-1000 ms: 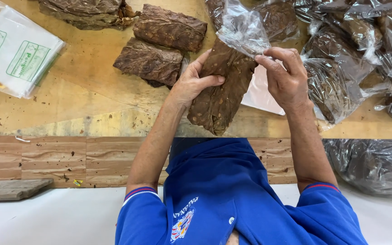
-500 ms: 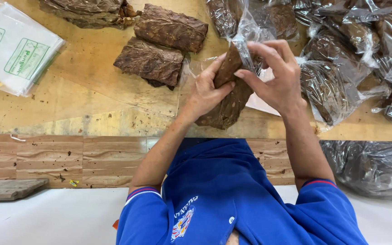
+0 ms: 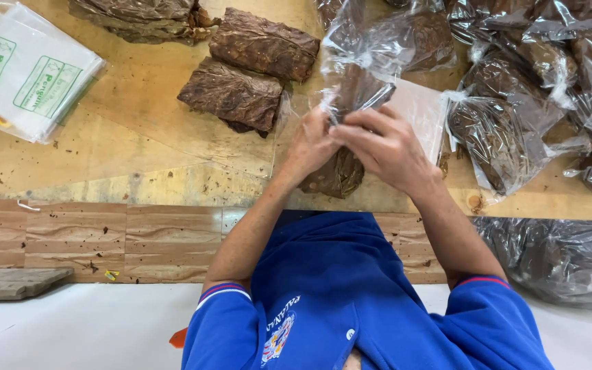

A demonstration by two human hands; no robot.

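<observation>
Left hand [image 3: 313, 140] and right hand [image 3: 385, 147] both closed on dried-leaf bundle [image 3: 340, 171], half inside clear plastic bag [image 3: 368, 55], above counter [image 3: 131, 137].

Hands hide the leaf bundle [image 3: 340, 171] middle; bagged bundles [image 3: 584, 62] cut off.

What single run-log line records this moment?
left hand: grips leaf bundle | right hand: pulls clear bag over it | two bare bundles beside | table

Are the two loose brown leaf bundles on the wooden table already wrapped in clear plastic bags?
No, the two loose brown leaf bundles lie bare on the wooden table, with no plastic around them.
</observation>
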